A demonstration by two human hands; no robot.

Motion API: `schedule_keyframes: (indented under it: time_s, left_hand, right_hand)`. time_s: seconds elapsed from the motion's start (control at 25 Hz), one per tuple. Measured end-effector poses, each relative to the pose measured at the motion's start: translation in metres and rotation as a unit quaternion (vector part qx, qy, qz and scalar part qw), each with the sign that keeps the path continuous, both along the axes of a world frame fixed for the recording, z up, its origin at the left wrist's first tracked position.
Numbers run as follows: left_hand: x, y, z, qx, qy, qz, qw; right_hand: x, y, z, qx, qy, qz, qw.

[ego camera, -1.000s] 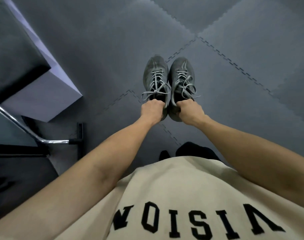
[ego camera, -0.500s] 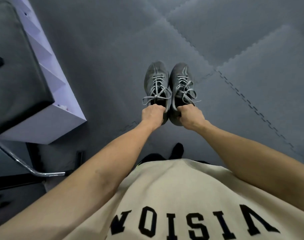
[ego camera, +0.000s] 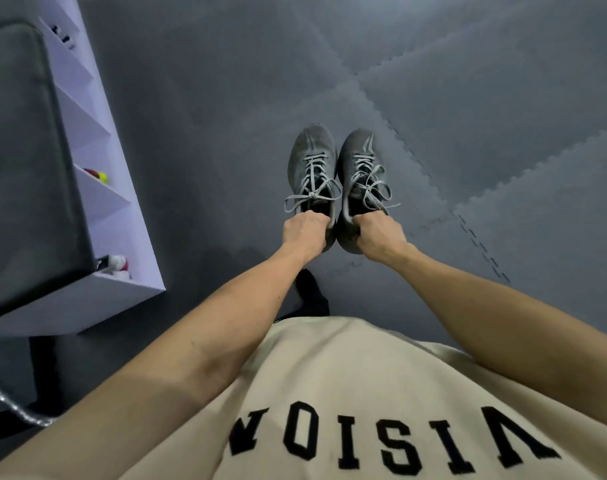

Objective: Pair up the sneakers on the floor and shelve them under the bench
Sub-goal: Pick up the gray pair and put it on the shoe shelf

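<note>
Sneakers are held as a matched grey pair at the centre of the frame, side by side and touching, toes pointing toward the top of the frame, above the dark foam floor (ego camera: 468, 98). The left sneaker (ego camera: 310, 161) is gripped at its heel by the left hand (ego camera: 305, 233), whose grip is fully closed on it; the right sneaker (ego camera: 359, 168) is gripped the same way by the right hand (ego camera: 380, 239). At the left edge of the frame a padded bench (ego camera: 21, 161) is seen, with white shelf compartments (ego camera: 98, 188) beneath it; small coloured items are lodged in two of them, though what they are cannot be told. Loose lace loops hang from both shoes and could be snagged on a shelf divider during insertion. The pair could also be split if one heel were allowed to slip.
</note>
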State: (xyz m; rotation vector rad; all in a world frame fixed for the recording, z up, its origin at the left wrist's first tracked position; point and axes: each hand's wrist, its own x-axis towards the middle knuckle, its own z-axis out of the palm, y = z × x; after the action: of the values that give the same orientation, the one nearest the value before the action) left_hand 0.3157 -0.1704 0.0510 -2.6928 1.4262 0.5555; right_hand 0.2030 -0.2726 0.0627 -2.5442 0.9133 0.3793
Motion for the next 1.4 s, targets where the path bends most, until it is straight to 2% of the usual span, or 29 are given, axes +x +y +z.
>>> schedule_keyframes:
  time_s: [0.4, 0.6, 0.8, 0.92, 1.04, 1.2, 1.4]
  left_hand:
    - [0.208, -0.150, 0.021, -0.004, -0.015, -0.001, 1.000]
    - [0.306, -0.233, 0.022, -0.007, -0.003, 0.064, 0.998]
    - [0.386, -0.290, 0.036, -0.024, -0.003, 0.160, 0.987]
    - [0.438, -0.292, 0.040, -0.021, -0.003, 0.260, 0.965]
    - [0.467, -0.282, 0.032, -0.016, 0.000, 0.282, 0.959]
    - [0.545, -0.247, 0.025, -0.016, 0.017, 0.398, 0.917]
    - [0.607, -0.211, 0.026, -0.023, 0.002, 0.481, 0.876]
  right_hand:
    - [0.207, -0.153, 0.020, 0.008, -0.011, 0.007, 1.000]
    - [0.317, -0.247, 0.023, 0.009, -0.004, 0.068, 0.998]
    - [0.427, -0.324, 0.039, 0.003, 0.010, 0.171, 0.985]
    - [0.507, -0.334, 0.043, 0.012, 0.009, 0.247, 0.969]
    - [0.544, -0.331, 0.039, -0.001, 0.009, 0.290, 0.957]
    - [0.651, -0.296, 0.035, -0.009, 0.021, 0.394, 0.919]
    - [0.747, -0.258, 0.036, -0.026, 0.017, 0.494, 0.869]
